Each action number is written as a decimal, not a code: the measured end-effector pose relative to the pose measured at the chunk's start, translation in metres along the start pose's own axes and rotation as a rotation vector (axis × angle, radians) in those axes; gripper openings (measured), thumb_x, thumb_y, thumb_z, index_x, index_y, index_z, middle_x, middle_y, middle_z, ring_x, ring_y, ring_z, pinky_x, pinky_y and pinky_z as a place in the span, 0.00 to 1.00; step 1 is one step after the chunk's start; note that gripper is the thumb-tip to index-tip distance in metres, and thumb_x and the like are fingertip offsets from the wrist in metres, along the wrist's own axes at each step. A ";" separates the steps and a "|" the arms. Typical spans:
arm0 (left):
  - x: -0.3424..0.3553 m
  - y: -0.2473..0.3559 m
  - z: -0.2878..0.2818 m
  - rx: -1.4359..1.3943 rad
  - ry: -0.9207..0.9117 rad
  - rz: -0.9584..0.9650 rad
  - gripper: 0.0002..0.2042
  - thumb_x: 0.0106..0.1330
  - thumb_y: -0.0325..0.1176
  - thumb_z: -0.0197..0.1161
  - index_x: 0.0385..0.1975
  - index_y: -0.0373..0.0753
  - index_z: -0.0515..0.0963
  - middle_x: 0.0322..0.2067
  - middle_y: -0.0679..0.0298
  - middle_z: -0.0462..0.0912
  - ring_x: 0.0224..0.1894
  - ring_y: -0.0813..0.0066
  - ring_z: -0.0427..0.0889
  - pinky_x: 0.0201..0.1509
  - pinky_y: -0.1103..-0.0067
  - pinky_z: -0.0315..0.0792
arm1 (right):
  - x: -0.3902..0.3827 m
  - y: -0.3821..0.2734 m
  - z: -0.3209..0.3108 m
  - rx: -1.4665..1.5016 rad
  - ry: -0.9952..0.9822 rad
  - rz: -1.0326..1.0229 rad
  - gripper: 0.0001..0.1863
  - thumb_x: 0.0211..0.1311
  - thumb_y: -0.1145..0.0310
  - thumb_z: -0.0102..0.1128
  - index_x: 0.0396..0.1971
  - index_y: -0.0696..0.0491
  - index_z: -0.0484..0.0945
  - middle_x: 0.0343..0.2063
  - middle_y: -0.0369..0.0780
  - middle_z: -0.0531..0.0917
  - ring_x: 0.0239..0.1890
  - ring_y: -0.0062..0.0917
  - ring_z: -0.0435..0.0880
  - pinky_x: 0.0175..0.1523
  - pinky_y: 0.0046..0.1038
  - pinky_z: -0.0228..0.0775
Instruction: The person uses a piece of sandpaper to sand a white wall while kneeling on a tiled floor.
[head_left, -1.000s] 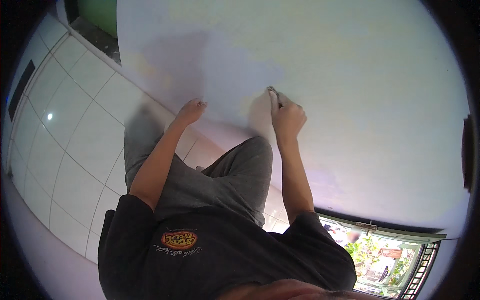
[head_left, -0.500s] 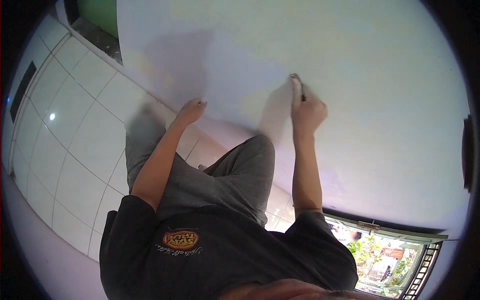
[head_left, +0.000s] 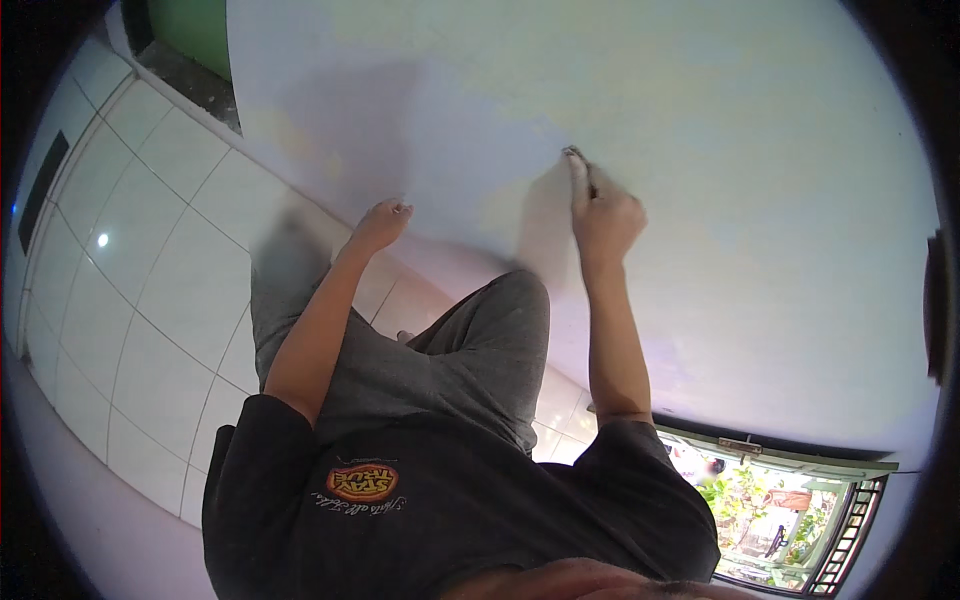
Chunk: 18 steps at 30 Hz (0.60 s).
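Observation:
A pale wall [head_left: 700, 290] with lilac and faint yellow-green patches rises before me. My right hand [head_left: 608, 222] is closed and raised against it. Out of its fist a whitish finger or thin piece [head_left: 579, 180] reaches up to a dark tip at the wall; I cannot make out what is gripped. Lower and to the left, my left hand [head_left: 382, 226] is curled shut above my leg, close to the wall's foot. A small pale spot shows at its fingertips, and whether it holds anything is hidden. Both arms cast soft shadows on the wall.
White floor tiles [head_left: 170, 290] spread along the left. My bent knee [head_left: 520, 300] comes close to the wall. A green panel [head_left: 190, 40] stands in a recess at the upper left. At the lower right, a barred window [head_left: 770, 510] shows plants outside.
My right hand has slid slightly left along the wall, with its tip still there. The left hand stays nearly where it was.

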<state>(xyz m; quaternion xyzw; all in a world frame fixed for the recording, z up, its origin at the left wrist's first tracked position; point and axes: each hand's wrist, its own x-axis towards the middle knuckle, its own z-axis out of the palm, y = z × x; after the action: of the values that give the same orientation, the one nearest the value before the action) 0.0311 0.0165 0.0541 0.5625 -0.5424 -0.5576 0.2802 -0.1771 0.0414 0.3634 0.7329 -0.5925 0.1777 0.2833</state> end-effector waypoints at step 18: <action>0.001 -0.003 0.000 0.053 0.002 0.065 0.21 0.70 0.50 0.54 0.41 0.34 0.79 0.39 0.51 0.84 0.45 0.53 0.82 0.52 0.62 0.72 | -0.006 -0.003 0.000 -0.054 -0.027 -0.120 0.16 0.65 0.55 0.66 0.22 0.47 0.86 0.13 0.44 0.77 0.11 0.34 0.73 0.19 0.31 0.63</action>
<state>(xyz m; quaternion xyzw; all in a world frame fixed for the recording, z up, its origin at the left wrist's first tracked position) 0.0316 0.0163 0.0508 0.5524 -0.5747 -0.5329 0.2839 -0.1754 0.0462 0.3595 0.7614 -0.5558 0.1347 0.3052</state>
